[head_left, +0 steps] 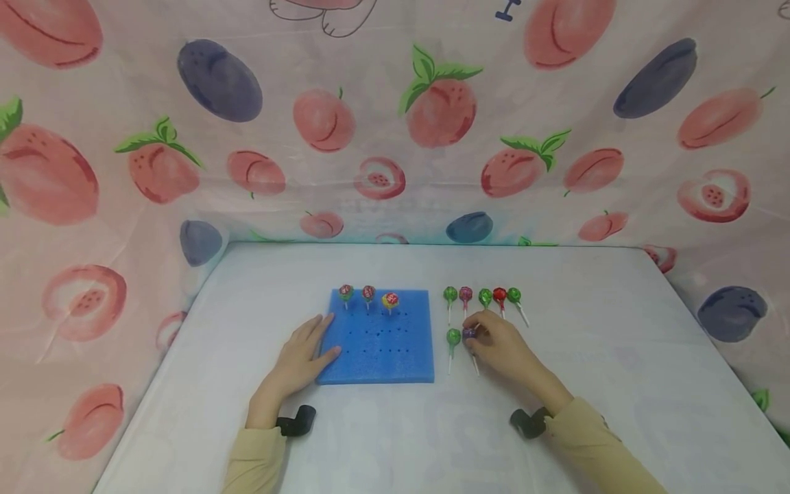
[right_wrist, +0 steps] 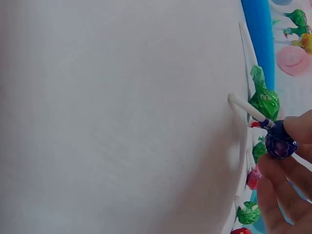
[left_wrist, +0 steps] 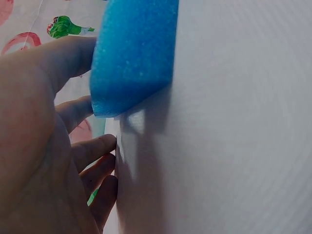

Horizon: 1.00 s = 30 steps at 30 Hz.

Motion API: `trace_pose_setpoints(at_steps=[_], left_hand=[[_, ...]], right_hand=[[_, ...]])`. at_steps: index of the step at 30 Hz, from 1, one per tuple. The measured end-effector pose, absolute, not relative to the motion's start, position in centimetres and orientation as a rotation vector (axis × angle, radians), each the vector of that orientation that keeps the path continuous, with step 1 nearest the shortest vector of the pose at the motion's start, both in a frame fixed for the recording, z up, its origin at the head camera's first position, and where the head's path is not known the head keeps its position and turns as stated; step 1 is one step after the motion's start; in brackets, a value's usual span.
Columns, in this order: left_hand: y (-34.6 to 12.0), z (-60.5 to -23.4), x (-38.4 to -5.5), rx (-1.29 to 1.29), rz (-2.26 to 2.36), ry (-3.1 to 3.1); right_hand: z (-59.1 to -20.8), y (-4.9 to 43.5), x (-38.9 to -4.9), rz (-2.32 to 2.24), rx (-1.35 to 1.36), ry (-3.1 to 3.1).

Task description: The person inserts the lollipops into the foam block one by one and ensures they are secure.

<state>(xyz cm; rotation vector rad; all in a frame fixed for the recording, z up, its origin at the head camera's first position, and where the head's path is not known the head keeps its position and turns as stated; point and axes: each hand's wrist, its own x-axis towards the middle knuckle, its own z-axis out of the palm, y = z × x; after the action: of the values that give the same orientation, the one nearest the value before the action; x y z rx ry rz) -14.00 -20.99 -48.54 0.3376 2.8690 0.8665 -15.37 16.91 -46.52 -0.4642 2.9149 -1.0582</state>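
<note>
My right hand (head_left: 503,343) pinches a purple-wrapped lollipop (right_wrist: 281,141) by its candy head between thumb and fingers. In the right wrist view its white stick points away from the hand, close over the table. A green lollipop (head_left: 453,337) lies just left of it. My left hand (head_left: 302,353) rests along the left edge of a blue foam board (head_left: 376,370), fingers extended and thumb on its top. Three lollipops stand upright in the board's back row: a green-and-red one (head_left: 345,292), a red one (head_left: 368,293) and a yellow-and-red one (head_left: 390,300). Rows of small holes dot the board.
Behind my right hand lies a row of several lollipops, among them a pink one (head_left: 465,294), a red one (head_left: 499,295) and a green one (head_left: 514,295). The white table (head_left: 395,439) meets a fruit-patterned cloth (head_left: 395,165) at its back and sides.
</note>
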Motion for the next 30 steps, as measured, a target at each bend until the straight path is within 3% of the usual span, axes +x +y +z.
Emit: trace_pose_setpoints(at_steps=[30], left_hand=[[-21.0, -48.5, -14.0, 0.322, 0.867, 2.856]], right_hand=[[-44.6, 16.1, -14.8, -1.092, -0.474, 2.95]])
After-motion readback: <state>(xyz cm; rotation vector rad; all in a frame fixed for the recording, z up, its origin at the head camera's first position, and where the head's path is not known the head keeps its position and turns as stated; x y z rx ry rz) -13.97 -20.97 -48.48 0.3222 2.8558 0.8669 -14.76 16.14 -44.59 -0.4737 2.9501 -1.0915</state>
